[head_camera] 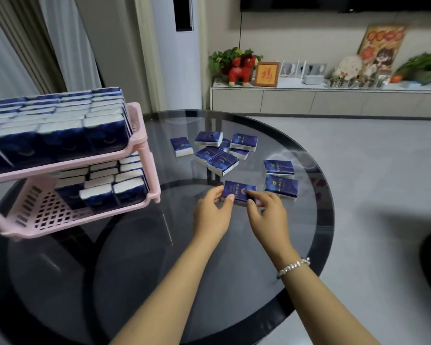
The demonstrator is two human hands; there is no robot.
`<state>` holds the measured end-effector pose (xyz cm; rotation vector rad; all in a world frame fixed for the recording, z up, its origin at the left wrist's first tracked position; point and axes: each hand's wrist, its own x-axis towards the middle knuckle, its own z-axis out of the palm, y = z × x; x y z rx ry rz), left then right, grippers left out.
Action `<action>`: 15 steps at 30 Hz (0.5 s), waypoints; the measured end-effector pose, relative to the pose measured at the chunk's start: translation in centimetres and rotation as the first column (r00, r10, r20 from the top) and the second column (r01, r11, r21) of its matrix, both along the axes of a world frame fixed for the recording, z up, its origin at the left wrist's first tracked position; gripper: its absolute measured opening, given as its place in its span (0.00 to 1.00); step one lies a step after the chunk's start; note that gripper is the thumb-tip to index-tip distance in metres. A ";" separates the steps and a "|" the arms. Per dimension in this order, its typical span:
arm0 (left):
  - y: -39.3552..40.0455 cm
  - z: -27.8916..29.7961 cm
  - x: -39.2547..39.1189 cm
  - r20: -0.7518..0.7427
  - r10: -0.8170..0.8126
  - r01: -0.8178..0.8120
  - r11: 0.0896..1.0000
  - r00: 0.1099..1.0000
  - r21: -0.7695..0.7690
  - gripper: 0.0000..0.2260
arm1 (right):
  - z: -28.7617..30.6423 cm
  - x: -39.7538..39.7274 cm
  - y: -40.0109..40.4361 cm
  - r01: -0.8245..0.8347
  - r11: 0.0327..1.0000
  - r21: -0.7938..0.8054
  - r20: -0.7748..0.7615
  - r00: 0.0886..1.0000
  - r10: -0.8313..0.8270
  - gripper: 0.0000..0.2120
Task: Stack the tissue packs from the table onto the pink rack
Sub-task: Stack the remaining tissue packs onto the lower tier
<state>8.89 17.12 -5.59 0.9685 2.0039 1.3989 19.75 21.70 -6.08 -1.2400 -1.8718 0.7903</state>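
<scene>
Counts of packs, rack tiers and hands on one round table.

One glass table holds one pink rack with two tiers. Ten loose packs lie on the glass: a far cluster of seven, with one pack at its left, two right-hand packs near each other, and one near pack. Two hands touch that near pack, the left hand and the right hand. The right wrist wears one bracelet. The upper tier's packs stand about three across in many rows; their full number cannot be told. The lower tier's packs also stand in three columns, count unclear.
</scene>
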 end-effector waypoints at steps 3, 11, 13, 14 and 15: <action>-0.5 0.0 -0.1 0.114 0.098 -0.112 0.985 0.989 0.127 0.10 | 0.6 0.5 -0.8 -0.005 1.000 0.012 -0.159 0.987 0.006 0.09; -1.0 0.4 -1.2 0.430 -0.044 -0.040 0.982 0.902 0.183 0.18 | 1.3 1.0 1.4 0.124 0.980 0.157 -0.026 0.992 -0.121 0.11; -1.1 0.4 -1.2 0.459 -0.033 -0.072 0.975 0.888 0.209 0.11 | 1.8 1.6 3.2 0.211 0.964 0.163 0.124 0.965 -0.233 0.14; -1.1 0.4 -1.3 0.470 -0.009 -0.100 0.973 0.883 0.206 0.09 | 1.9 1.9 4.1 0.226 0.967 0.115 0.193 0.950 -0.245 0.16; -1.2 0.3 -1.3 0.483 0.015 -0.127 0.971 0.875 0.201 0.09 | 2.1 2.0 4.8 0.226 0.972 0.064 0.264 0.935 -0.235 0.17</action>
